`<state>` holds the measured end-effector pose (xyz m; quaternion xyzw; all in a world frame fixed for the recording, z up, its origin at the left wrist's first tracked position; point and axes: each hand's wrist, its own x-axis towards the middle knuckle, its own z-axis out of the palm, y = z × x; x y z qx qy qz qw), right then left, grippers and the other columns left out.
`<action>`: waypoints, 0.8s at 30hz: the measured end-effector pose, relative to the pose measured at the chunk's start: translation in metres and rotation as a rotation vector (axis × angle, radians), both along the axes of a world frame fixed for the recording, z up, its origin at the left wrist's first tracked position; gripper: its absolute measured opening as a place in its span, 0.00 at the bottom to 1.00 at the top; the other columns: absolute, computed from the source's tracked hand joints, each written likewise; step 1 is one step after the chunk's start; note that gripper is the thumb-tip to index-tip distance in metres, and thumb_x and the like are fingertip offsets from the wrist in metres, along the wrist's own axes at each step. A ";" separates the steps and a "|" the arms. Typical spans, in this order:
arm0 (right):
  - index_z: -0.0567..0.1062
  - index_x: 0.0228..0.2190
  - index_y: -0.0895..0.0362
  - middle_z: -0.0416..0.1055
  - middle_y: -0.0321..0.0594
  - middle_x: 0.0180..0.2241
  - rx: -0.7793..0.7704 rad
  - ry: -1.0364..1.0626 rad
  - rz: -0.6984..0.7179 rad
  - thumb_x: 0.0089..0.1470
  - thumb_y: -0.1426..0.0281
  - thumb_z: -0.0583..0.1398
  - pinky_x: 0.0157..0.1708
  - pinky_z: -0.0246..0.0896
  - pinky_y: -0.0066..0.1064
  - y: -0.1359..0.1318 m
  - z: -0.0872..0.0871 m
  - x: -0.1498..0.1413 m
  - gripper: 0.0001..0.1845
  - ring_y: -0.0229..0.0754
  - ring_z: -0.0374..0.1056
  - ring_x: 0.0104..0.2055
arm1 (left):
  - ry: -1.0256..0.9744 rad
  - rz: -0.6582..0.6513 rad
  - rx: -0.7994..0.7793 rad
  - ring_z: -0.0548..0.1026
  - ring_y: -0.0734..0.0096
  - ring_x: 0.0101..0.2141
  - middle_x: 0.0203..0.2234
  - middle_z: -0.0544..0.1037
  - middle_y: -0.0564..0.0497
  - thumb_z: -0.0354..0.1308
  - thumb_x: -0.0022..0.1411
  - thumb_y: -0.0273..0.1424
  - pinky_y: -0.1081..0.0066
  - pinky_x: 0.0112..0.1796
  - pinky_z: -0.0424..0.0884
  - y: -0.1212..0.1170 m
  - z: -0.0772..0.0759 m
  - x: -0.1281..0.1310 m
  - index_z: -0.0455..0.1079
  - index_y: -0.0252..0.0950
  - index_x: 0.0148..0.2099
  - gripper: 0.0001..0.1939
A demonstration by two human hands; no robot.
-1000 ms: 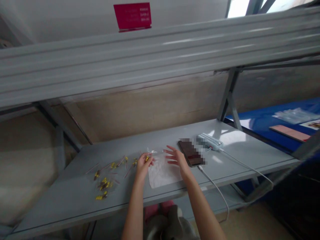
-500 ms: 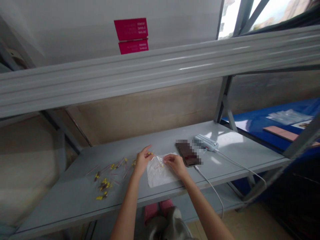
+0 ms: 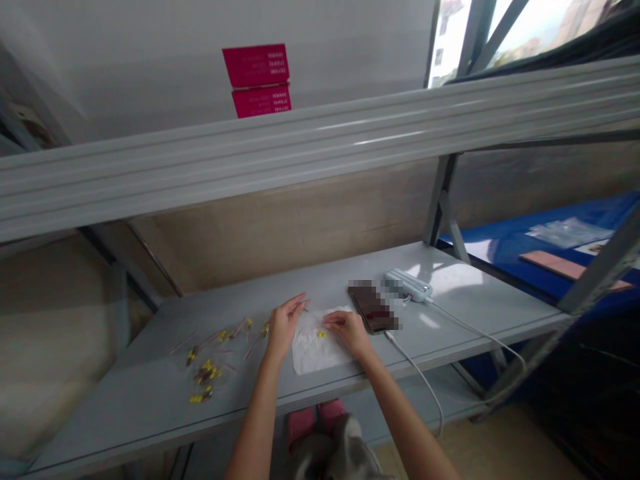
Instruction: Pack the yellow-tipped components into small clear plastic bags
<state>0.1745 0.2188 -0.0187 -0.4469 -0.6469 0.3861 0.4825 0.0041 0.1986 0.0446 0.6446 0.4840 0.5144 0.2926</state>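
Right hand [image 3: 349,333] rests on a white sheet [image 3: 313,353] beside a phone [image 3: 371,309].

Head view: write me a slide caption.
Left hand and right hand over a white sheet, yellow-tipped parts lying on a grey shelf.

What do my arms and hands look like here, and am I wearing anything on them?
Both arms are bare: neither the left arm nor the right arm shows a sleeve in view. The left hand and right hand are slim and ungloved. No watch or bracelet shows at either wrist; rings or nail polish would be too small to tell.
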 end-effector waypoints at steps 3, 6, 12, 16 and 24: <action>0.77 0.26 0.60 0.76 0.45 0.28 -0.012 0.009 0.003 0.41 0.69 0.61 0.34 0.66 0.35 0.002 -0.002 0.000 0.08 0.45 0.72 0.31 | -0.022 -0.008 0.015 0.73 0.67 0.43 0.42 0.76 0.44 0.52 0.57 0.37 0.66 0.47 0.66 -0.004 0.000 0.001 0.58 0.37 0.58 0.26; 0.77 0.26 0.60 0.76 0.44 0.29 -0.033 0.018 -0.002 0.41 0.68 0.61 0.34 0.67 0.34 0.003 -0.004 0.001 0.09 0.44 0.72 0.31 | -0.072 0.018 0.000 0.73 0.66 0.43 0.43 0.75 0.43 0.55 0.56 0.36 0.65 0.46 0.66 -0.007 -0.007 -0.006 0.50 0.37 0.61 0.33; 0.77 0.26 0.60 0.76 0.45 0.29 -0.019 0.051 0.011 0.42 0.66 0.61 0.35 0.66 0.34 0.003 -0.003 0.000 0.10 0.44 0.72 0.31 | 0.034 0.178 0.085 0.73 0.62 0.40 0.37 0.77 0.44 0.59 0.50 0.36 0.65 0.40 0.68 -0.007 -0.033 -0.017 0.73 0.35 0.34 0.11; 0.78 0.26 0.60 0.76 0.45 0.29 -0.008 0.049 0.026 0.42 0.66 0.61 0.35 0.65 0.34 0.000 -0.001 0.000 0.11 0.45 0.71 0.32 | 0.066 0.238 0.145 0.74 0.65 0.34 0.29 0.77 0.46 0.58 0.51 0.36 0.66 0.39 0.67 -0.008 -0.040 -0.005 0.73 0.34 0.27 0.10; 0.78 0.27 0.59 0.76 0.44 0.30 -0.013 0.072 -0.009 0.42 0.66 0.61 0.36 0.65 0.34 -0.001 0.001 0.000 0.10 0.44 0.71 0.32 | 0.004 0.261 0.070 0.74 0.68 0.33 0.33 0.78 0.46 0.57 0.51 0.37 0.70 0.34 0.68 -0.006 -0.040 -0.006 0.73 0.35 0.38 0.14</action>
